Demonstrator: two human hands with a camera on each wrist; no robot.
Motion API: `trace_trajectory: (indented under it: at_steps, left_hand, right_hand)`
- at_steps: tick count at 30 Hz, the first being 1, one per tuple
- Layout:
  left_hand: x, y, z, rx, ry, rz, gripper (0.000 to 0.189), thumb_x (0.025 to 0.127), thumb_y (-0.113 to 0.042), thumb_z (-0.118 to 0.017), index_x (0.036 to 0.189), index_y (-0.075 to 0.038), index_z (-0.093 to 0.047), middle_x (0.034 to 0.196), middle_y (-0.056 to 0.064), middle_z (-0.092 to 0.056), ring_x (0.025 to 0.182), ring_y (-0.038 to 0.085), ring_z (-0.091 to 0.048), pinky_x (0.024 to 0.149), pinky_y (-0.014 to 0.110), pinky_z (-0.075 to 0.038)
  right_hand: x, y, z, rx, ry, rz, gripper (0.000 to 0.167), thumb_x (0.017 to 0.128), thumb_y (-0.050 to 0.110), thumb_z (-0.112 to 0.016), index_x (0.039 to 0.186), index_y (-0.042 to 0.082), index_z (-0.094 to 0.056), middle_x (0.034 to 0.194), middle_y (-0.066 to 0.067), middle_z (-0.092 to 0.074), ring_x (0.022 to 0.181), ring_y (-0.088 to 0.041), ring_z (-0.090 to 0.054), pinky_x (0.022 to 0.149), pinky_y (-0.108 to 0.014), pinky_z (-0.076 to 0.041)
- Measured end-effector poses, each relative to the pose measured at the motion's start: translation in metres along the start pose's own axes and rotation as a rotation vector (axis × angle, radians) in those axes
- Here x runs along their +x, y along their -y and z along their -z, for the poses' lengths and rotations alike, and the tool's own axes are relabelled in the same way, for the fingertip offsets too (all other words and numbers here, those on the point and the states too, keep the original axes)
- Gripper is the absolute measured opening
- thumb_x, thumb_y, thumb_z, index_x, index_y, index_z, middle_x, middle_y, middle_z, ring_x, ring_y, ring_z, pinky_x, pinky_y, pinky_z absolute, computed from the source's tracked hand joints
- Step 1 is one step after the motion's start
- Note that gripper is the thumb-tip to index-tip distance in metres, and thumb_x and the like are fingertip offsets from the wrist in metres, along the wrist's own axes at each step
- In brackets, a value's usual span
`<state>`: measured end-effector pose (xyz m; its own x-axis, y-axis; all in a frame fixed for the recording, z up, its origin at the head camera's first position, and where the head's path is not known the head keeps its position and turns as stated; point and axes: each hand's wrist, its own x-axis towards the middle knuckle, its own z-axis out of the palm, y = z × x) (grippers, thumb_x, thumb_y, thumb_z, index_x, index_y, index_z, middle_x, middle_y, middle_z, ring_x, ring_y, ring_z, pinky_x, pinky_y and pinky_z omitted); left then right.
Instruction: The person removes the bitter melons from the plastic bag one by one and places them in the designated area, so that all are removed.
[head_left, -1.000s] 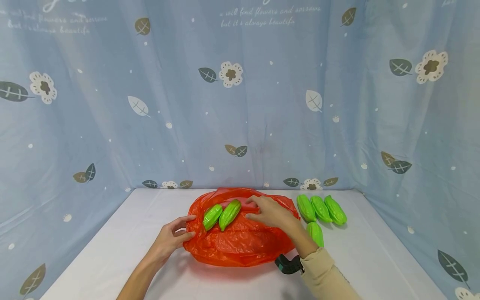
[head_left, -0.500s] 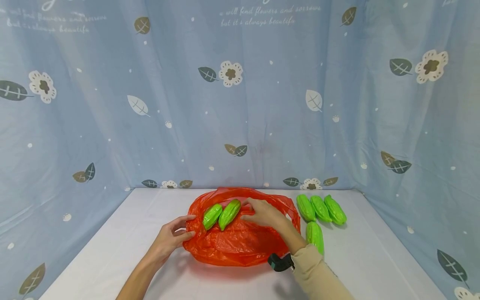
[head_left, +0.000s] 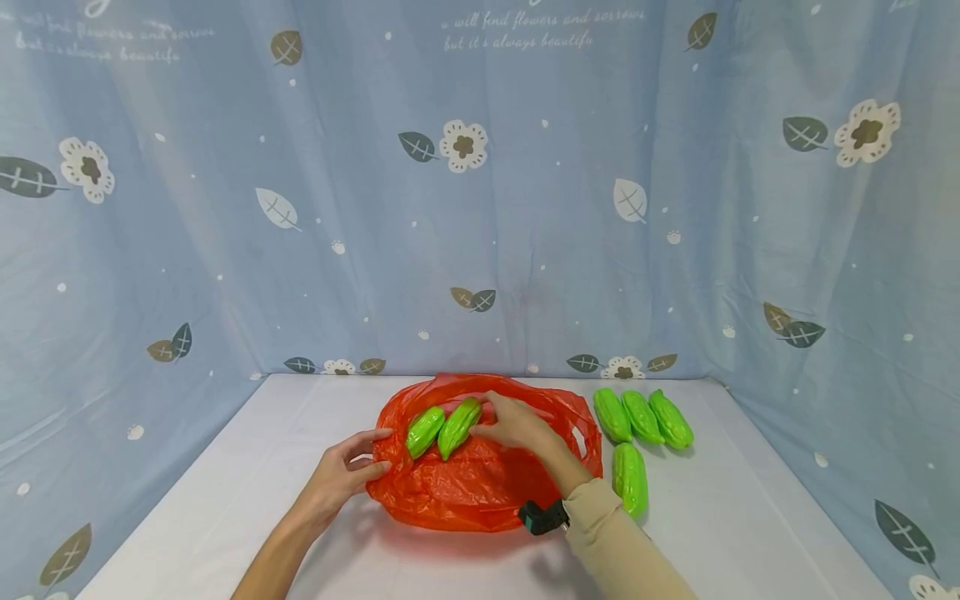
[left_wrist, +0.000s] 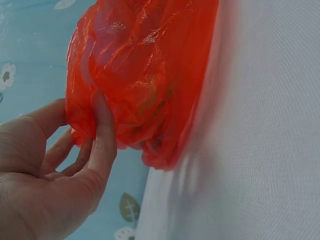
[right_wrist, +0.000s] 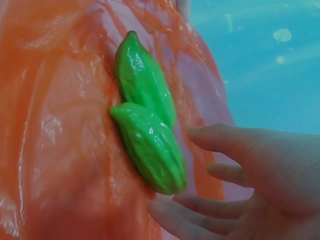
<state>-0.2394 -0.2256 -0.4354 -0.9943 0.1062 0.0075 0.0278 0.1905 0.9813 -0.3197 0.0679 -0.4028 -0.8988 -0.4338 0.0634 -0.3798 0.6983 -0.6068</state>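
Since half a second ago, the right hand (head_left: 510, 422) has slid further left over the bag, up beside the gourds, uncovering more of the lone one near the sleeve (head_left: 615, 533); the left hand (head_left: 341, 473) has stayed put.

Farthest left, that left hand pinches the crumpled left edge of the red bag (head_left: 480, 500), thumb and fingers on either side of the film. Thin, shiny and wrinkled, the bag spreads wide on the white table (head_left: 735, 525). At its mouth lie two glossy, bright green gourds, lengthwise-ridged and tapering to a point: the left gourd (head_left: 425, 432), nearer the left hand, and the right gourd (head_left: 460, 427), close alongside, both leaning with their upper ends to the right. How deep inside they sit, I cannot tell.

Just right of the right gourd is the right hand, fingers loosely extended and parted, gripping nothing; whether a fingertip touches the gourd is unclear.

Past the bag's right edge, a lone gourd (head_left: 630, 481) lies on the table, just in front of a row of three similar gourds (head_left: 642, 417) lying side by side.
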Motion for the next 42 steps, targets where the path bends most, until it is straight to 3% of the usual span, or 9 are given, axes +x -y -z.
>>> trace_trajectory:
  at_steps: [4, 8, 17, 23, 28, 30, 37, 42]
  left_hand:
    - [0.001, 0.001, 0.0, -0.004, 0.003, 0.001, 0.056, 0.086, -0.015, -0.075, 0.138, -0.009, -0.054, 0.122, 0.019, -0.058, 0.1, 0.02, -0.068, 0.076, 0.033, -0.061]
    - [0.001, 0.002, 0.0, -0.003, 0.014, -0.003, 0.057, 0.087, -0.016, -0.074, 0.139, -0.009, -0.053, 0.123, 0.019, -0.057, 0.1, 0.02, -0.068, 0.077, 0.033, -0.061]
    - [0.002, 0.002, -0.001, -0.012, 0.008, 0.003, 0.056, 0.087, -0.015, -0.074, 0.138, -0.009, -0.053, 0.124, 0.019, -0.058, 0.102, 0.021, -0.068, 0.078, 0.034, -0.061]
    - [0.002, 0.002, -0.001, -0.005, 0.008, 0.002, 0.056, 0.086, -0.015, -0.074, 0.138, -0.009, -0.053, 0.124, 0.02, -0.057, 0.102, 0.022, -0.068, 0.078, 0.034, -0.061]
    - [0.002, 0.002, 0.0, -0.004, 0.012, 0.001, 0.056, 0.087, -0.015, -0.074, 0.138, -0.008, -0.053, 0.124, 0.02, -0.057, 0.102, 0.021, -0.068, 0.078, 0.034, -0.061]
    - [0.002, 0.002, 0.0, -0.006, 0.012, 0.0, 0.056, 0.087, -0.015, -0.074, 0.138, -0.008, -0.053, 0.123, 0.019, -0.057, 0.101, 0.021, -0.068, 0.078, 0.034, -0.061]
    - [0.002, 0.001, 0.0, -0.009, 0.011, -0.005, 0.056, 0.086, -0.014, -0.074, 0.138, -0.008, -0.054, 0.12, 0.019, -0.058, 0.098, 0.018, -0.069, 0.076, 0.033, -0.061]
    - [0.002, 0.002, 0.001, -0.002, 0.027, -0.013, 0.057, 0.087, -0.014, -0.073, 0.139, -0.007, -0.052, 0.122, 0.02, -0.057, 0.099, 0.017, -0.068, 0.077, 0.034, -0.061]
  right_hand:
    - [0.005, 0.002, -0.002, 0.1, 0.028, -0.061, 0.06, 0.09, 0.032, -0.071, 0.14, 0.009, -0.047, 0.102, -0.009, -0.059, 0.07, -0.028, -0.065, 0.066, -0.032, -0.055]
    - [0.01, 0.004, -0.006, 0.186, 0.035, -0.126, 0.061, 0.09, 0.03, -0.071, 0.142, 0.008, -0.045, 0.109, -0.012, -0.058, 0.072, -0.039, -0.068, 0.068, -0.039, -0.059]
    - [0.021, 0.01, -0.018, 0.276, -0.037, -0.177, 0.056, 0.092, 0.026, -0.069, 0.138, 0.005, -0.047, 0.128, -0.021, -0.055, 0.074, -0.044, -0.068, 0.067, -0.043, -0.06]
    - [0.023, 0.01, -0.025, 0.279, -0.101, -0.183, 0.055, 0.091, 0.026, -0.07, 0.137, 0.004, -0.05, 0.133, -0.021, -0.056, 0.075, -0.043, -0.067, 0.061, -0.042, -0.059]
    - [0.025, 0.011, -0.029, 0.214, -0.152, -0.2, 0.054, 0.09, 0.028, -0.071, 0.134, 0.004, -0.053, 0.127, -0.018, -0.06, 0.074, -0.027, -0.063, 0.056, -0.031, -0.053]
    - [0.026, 0.012, -0.031, 0.18, -0.161, -0.208, 0.054, 0.089, 0.029, -0.071, 0.134, 0.004, -0.053, 0.127, -0.017, -0.061, 0.077, -0.021, -0.061, 0.059, -0.029, -0.051]
    - [0.03, 0.015, -0.035, 0.146, -0.161, -0.227, 0.058, 0.088, 0.032, -0.071, 0.137, 0.008, -0.051, 0.129, -0.015, -0.061, 0.099, -0.028, -0.059, 0.077, -0.038, -0.053]
    - [0.034, 0.015, -0.038, 0.149, -0.163, -0.281, 0.062, 0.087, 0.037, -0.072, 0.14, 0.015, -0.048, 0.13, -0.014, -0.059, 0.091, -0.03, -0.062, 0.074, -0.041, -0.055]
